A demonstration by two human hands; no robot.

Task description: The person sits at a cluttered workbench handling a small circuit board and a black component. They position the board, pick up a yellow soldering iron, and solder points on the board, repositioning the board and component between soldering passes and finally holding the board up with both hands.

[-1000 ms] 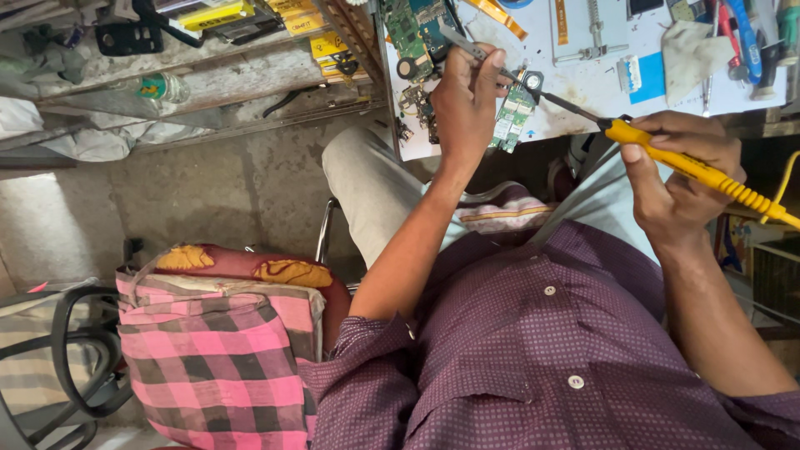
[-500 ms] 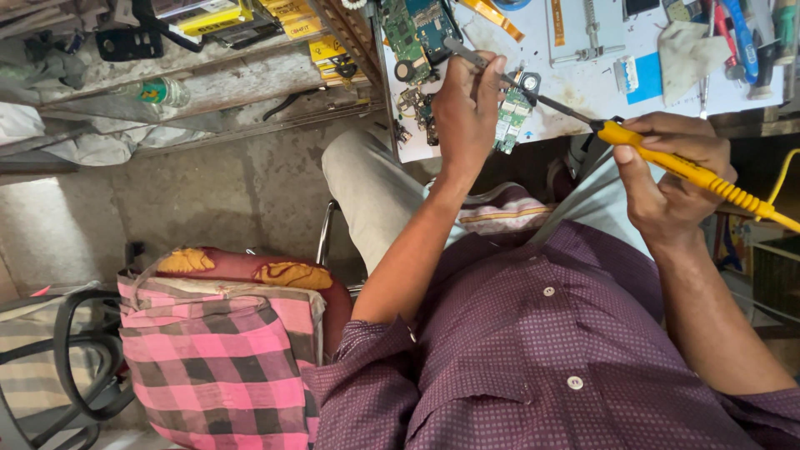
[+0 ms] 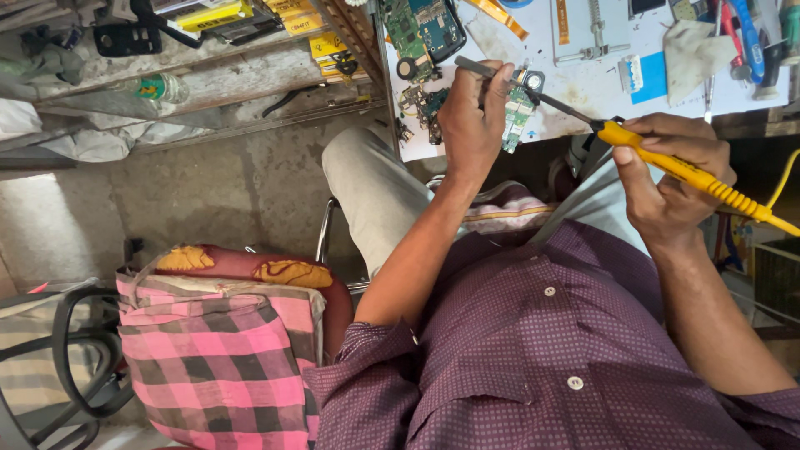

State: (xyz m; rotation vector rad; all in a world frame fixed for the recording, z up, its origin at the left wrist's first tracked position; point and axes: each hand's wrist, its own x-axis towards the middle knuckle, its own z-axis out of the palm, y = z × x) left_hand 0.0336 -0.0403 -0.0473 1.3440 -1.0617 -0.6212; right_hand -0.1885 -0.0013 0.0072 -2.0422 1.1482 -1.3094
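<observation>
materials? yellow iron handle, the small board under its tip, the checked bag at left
Soldering iron handle, in the right hand: looks like moulded plastic, glossy yellow, ribbed toward the cord. Circuit board, by the left hand: green laminate with metal parts, likely fibreglass. Checked bag: woven cloth, matte pink and grey, soft folds.

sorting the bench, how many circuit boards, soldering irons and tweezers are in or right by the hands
green circuit boards: 3, one by the left hand, one at the top edge, a small one beside it
yellow soldering iron: 1, in the right hand
tweezers: 1, in the left hand
total: 5
</observation>
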